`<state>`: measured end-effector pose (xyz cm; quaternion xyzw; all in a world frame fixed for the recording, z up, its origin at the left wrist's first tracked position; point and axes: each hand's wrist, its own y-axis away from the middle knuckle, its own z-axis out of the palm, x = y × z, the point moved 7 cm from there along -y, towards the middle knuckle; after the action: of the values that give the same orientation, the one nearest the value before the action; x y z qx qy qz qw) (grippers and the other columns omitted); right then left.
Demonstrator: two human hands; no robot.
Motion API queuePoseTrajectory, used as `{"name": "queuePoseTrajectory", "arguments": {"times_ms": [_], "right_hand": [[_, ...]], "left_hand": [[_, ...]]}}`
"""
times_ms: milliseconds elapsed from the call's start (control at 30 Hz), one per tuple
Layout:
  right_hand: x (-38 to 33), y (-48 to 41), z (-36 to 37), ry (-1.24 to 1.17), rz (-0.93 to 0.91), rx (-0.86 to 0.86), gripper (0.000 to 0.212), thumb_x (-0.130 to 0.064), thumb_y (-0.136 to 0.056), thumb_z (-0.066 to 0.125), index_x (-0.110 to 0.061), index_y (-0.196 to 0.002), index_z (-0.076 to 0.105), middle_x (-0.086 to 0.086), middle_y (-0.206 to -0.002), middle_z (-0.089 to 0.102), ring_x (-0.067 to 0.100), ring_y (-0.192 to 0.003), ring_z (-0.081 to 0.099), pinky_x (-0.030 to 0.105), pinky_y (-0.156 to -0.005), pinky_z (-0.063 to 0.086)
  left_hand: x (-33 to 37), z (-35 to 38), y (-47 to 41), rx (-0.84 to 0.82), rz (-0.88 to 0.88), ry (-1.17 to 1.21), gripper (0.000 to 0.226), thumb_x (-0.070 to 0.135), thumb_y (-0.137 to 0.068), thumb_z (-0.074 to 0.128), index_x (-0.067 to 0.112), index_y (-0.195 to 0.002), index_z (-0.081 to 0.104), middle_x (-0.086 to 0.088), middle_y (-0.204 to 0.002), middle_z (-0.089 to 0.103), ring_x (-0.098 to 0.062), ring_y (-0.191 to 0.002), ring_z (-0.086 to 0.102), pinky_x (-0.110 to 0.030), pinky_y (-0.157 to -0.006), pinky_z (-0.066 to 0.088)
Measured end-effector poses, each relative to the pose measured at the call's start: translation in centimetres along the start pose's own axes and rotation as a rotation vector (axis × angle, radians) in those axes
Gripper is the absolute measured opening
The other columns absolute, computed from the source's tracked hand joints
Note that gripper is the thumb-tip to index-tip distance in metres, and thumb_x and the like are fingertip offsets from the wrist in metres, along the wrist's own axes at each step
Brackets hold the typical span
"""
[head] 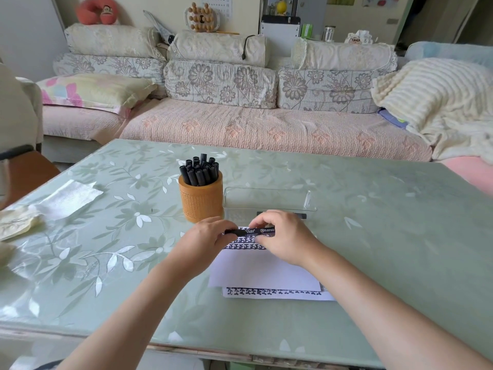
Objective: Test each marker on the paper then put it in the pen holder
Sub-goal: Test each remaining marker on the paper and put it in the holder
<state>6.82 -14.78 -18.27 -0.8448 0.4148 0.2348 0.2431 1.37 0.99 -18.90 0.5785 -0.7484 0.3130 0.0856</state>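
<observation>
Gripping a black marker (249, 231) level between left hand (205, 243) and right hand (280, 236) above the paper (264, 271), seemingly working its cap.

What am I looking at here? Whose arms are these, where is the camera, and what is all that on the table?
There is no machine here: these are a person's two bare arms, filmed by one wide-angle camera worn on their head, looking forward and down. The left hand and right hand together hold a black marker level, one at each end, above a sheet of paper that already bears rows of dark test marks. A second marked sheet peeks out beneath it. Behind the hands stands a brown pen holder full of black markers, and beside it a clear tray with at least one marker in it. All this rests on a green flowered table; a sofa stands behind.
</observation>
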Motion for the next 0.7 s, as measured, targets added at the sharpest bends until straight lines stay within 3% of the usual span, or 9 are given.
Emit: {"name": "queuePoseTrajectory", "arguments": {"times_ms": [200,333,500,567,700], "right_hand": [[-1.0,0.1,0.1,0.037,-0.028,0.022,0.012,-0.026,-0.083,0.072,-0.027,-0.095,0.075,-0.016,-0.083,0.061,0.007,-0.082,0.059,0.021,-0.071,0.040],[-1.8,0.4,0.6,0.060,-0.061,-0.049,0.012,-0.030,-0.091,0.064,-0.023,-0.090,0.073,-0.010,-0.076,0.060,0.014,-0.079,0.058,0.031,-0.072,0.044],[-1.9,0.3,1.0,0.087,-0.037,-0.129,0.040,-0.031,-0.096,0.054,-0.042,-0.059,0.047,-0.007,-0.059,0.052,0.012,-0.063,0.048,0.031,-0.063,0.037],[-2.3,0.2,1.1,0.082,-0.024,-0.164,0.037,-0.031,-0.098,0.051,-0.045,-0.064,0.047,-0.008,-0.062,0.054,0.012,-0.064,0.050,0.031,-0.065,0.039],[-3.0,-0.8,1.0,0.025,-0.004,-0.206,0.017,-0.027,-0.100,0.047,-0.039,-0.097,0.060,-0.004,-0.078,0.064,0.014,-0.073,0.057,0.034,-0.072,0.046]], "left_hand": [[0.2,-0.8,-0.2,0.001,0.056,-0.040,0.028,0.036,-0.092,0.050,0.019,-0.093,0.071,0.009,-0.072,0.051,0.000,-0.071,0.047,-0.021,-0.060,0.037],[0.7,-1.3,0.0,0.008,0.115,-0.050,0.029,0.036,-0.090,0.051,0.016,-0.088,0.071,0.010,-0.071,0.052,-0.005,-0.073,0.048,-0.020,-0.063,0.039],[1.0,-1.8,0.0,0.012,0.145,-0.057,0.029,0.036,-0.091,0.051,0.015,-0.088,0.072,0.008,-0.071,0.053,-0.006,-0.074,0.048,-0.020,-0.064,0.038],[1.0,-2.0,-0.2,0.009,0.146,-0.046,0.026,0.035,-0.092,0.052,0.018,-0.091,0.072,0.008,-0.075,0.055,-0.005,-0.076,0.049,-0.019,-0.065,0.039],[0.6,-3.1,-1.1,0.087,0.102,-0.036,0.012,0.029,-0.092,0.061,0.025,-0.101,0.069,0.010,-0.086,0.056,-0.008,-0.082,0.052,-0.028,-0.069,0.046]]}}
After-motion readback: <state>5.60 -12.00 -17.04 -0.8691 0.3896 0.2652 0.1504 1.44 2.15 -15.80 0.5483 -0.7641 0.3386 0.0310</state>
